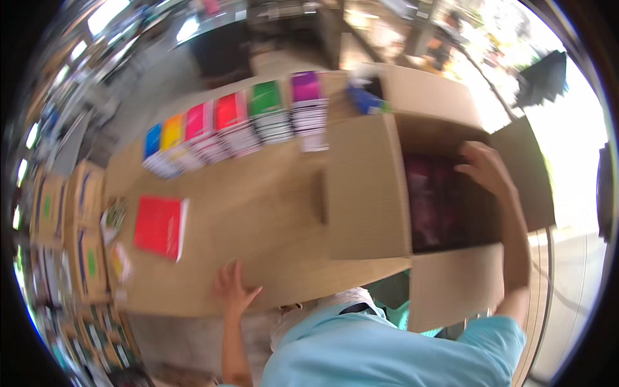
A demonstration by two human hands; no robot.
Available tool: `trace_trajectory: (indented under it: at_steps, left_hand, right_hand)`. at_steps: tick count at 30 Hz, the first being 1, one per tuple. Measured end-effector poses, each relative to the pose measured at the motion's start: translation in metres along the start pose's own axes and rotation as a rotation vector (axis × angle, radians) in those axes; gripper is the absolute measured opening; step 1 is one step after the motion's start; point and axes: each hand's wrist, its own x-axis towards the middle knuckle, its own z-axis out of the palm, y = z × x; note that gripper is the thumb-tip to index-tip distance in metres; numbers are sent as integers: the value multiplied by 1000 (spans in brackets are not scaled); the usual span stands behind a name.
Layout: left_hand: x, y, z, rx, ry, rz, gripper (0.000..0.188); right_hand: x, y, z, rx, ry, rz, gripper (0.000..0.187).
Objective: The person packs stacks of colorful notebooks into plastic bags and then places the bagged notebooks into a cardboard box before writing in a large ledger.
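Note:
My left hand (236,290) is spread over the near edge of the table, its fingers apart and nothing in them. To its left lies a red notebook (158,226), flat on the tabletop. On the right stands a cardboard box (369,190) with its flaps folded outward. My right hand (485,168) is over the box's opening, fingers bent, thumb apart from them, and no object shows in its grip. Down in the shadowed box are dark pinkish wrapped-looking bundles (429,200), too blurred to name.
Along the table's far side runs a row of notebook stacks (235,124) in several colours. A blue container (365,98) stands behind the box. Small papers (119,261) lie at the table's left end, beside stacked cartons (89,242).

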Motion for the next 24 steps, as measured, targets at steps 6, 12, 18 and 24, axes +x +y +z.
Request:
trace_trajectory:
  at_steps: [6,12,18,24]
  left_hand:
    - [7,-3,-14,-8,-41,-104,108]
    - [18,-21,-9,-135,25,89,107]
    - [39,-106,-22,-409,530,-11,104]
    - [135,-256,-84,-1407,500,-1268,95]
  right_hand:
    - [-85,-160,-59,384,234,-17,27]
    - [-148,-276,15,982,-378,-905,42]
    - [-119,-429,160,1083,-357,-245,23]
    - [-84,-581,220,902,-399,-440,25]
